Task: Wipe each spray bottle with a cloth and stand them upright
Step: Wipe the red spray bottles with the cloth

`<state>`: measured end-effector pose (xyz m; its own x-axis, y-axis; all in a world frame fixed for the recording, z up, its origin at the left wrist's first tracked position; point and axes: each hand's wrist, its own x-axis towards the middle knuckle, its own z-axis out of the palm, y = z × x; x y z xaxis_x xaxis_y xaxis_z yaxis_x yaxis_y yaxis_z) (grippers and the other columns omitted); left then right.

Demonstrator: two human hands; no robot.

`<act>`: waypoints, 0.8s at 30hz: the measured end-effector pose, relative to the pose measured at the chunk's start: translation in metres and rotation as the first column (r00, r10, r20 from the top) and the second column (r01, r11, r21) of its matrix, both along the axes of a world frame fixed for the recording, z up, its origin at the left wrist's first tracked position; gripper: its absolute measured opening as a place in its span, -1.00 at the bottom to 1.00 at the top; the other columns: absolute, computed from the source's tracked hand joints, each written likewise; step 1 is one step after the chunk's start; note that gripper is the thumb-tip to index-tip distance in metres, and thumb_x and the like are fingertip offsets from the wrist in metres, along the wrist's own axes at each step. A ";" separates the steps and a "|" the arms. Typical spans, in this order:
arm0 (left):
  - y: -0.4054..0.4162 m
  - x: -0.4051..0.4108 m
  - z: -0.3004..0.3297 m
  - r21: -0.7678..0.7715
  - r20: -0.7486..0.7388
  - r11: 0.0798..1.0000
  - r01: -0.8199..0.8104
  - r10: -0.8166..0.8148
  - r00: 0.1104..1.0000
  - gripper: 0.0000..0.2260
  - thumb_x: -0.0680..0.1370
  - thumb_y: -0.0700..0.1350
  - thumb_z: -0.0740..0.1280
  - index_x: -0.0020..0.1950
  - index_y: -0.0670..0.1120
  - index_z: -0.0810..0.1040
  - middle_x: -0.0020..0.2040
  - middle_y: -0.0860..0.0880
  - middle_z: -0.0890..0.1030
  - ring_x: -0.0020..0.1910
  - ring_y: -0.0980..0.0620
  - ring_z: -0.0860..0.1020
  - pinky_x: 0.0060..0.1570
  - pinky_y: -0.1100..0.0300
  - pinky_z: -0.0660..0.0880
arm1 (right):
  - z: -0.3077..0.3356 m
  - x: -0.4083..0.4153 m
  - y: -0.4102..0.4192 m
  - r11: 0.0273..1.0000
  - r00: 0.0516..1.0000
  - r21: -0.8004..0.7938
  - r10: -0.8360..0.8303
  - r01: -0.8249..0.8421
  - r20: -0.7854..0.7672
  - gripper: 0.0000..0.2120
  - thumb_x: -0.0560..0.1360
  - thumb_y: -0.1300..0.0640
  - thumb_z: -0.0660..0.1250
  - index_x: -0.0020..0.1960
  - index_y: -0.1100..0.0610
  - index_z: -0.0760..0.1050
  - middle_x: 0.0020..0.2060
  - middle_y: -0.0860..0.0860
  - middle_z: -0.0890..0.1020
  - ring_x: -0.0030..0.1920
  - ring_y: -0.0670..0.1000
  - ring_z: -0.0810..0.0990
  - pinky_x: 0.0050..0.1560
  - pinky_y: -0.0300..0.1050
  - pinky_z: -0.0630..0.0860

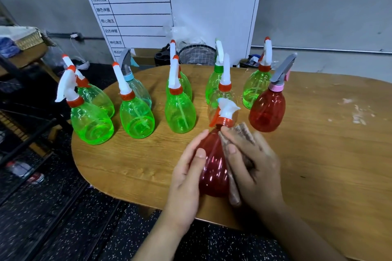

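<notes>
A red spray bottle with a white and orange trigger head stands near the table's front edge. My left hand grips its left side, thumb across the body. My right hand holds a brown cloth and presses it against the bottle's right side and neck. Behind stand several upright bottles: green ones such as the green bottle in the middle, a clear blue-collared bottle, a clear orange-collared bottle and a second red bottle with a grey head.
The oval wooden table has scuffed white marks at its right. A white schedule board leans against the wall behind. A dark shelf rack stands at the left over speckled black floor.
</notes>
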<state>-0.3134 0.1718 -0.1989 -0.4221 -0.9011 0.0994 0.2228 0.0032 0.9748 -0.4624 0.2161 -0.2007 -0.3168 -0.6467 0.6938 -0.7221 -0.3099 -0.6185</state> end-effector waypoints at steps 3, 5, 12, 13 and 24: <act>-0.006 0.004 0.003 0.117 -0.111 0.990 -0.073 0.086 0.990 -0.66 0.68 0.06 0.26 0.44 0.10 0.58 0.38 -0.09 0.65 0.42 -0.12 0.57 0.53 -0.21 0.36 | -0.003 0.020 0.004 0.996 0.975 -0.017 0.077 -0.082 -0.209 -0.68 0.64 -0.05 0.32 0.37 -0.09 0.59 -0.06 -0.14 0.38 -0.24 -0.17 0.46 -0.24 -0.35 0.43; -0.007 0.006 0.007 0.168 -0.151 0.981 -0.095 0.121 0.981 -0.61 0.63 0.09 0.23 0.44 0.08 0.57 0.36 -0.12 0.66 0.39 -0.16 0.59 0.52 -0.22 0.37 | -0.006 0.028 0.004 0.990 0.922 -0.040 0.113 -0.138 -0.370 -0.72 0.64 -0.06 0.36 0.33 -0.10 0.64 -0.06 -0.09 0.42 -0.22 -0.12 0.48 -0.23 -0.30 0.46; -0.001 -0.002 0.003 0.042 -0.033 0.999 -0.020 0.021 0.999 -0.60 0.64 0.08 0.24 0.46 0.06 0.56 0.40 -0.07 0.63 0.43 -0.10 0.57 0.50 -0.19 0.40 | 0.000 -0.001 0.000 0.998 0.995 -0.019 0.059 -0.061 -0.084 -0.69 0.67 -0.12 0.27 0.36 -0.12 0.60 -0.10 -0.11 0.44 -0.23 -0.11 0.51 -0.25 -0.14 0.54; 0.000 -0.003 0.001 0.025 -0.009 1.000 0.004 -0.004 1.000 -0.59 0.62 0.10 0.27 0.45 0.07 0.58 0.40 -0.03 0.64 0.43 -0.06 0.57 0.46 -0.14 0.45 | 0.001 -0.008 -0.002 1.000 1.000 -0.004 0.021 -0.021 -0.022 -0.70 0.66 -0.09 0.27 0.35 -0.12 0.61 -0.14 -0.09 0.45 -0.24 -0.11 0.50 -0.25 -0.13 0.51; -0.004 0.006 0.005 0.104 -0.058 0.991 -0.084 0.090 0.994 -0.64 0.66 0.14 0.25 0.43 0.14 0.58 0.34 -0.07 0.67 0.38 -0.12 0.61 0.49 -0.22 0.40 | -0.003 0.022 0.006 0.992 0.918 -0.045 0.089 -0.115 -0.388 -0.73 0.64 -0.08 0.35 0.31 -0.11 0.65 -0.05 -0.10 0.39 -0.21 -0.14 0.47 -0.26 -0.27 0.48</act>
<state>-0.3077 0.1682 -0.1937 -0.3374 -0.9409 0.0295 0.2861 -0.0727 0.9555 -0.4402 0.2219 -0.2041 0.0479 -0.6100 0.7909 -0.8624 -0.4248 -0.2754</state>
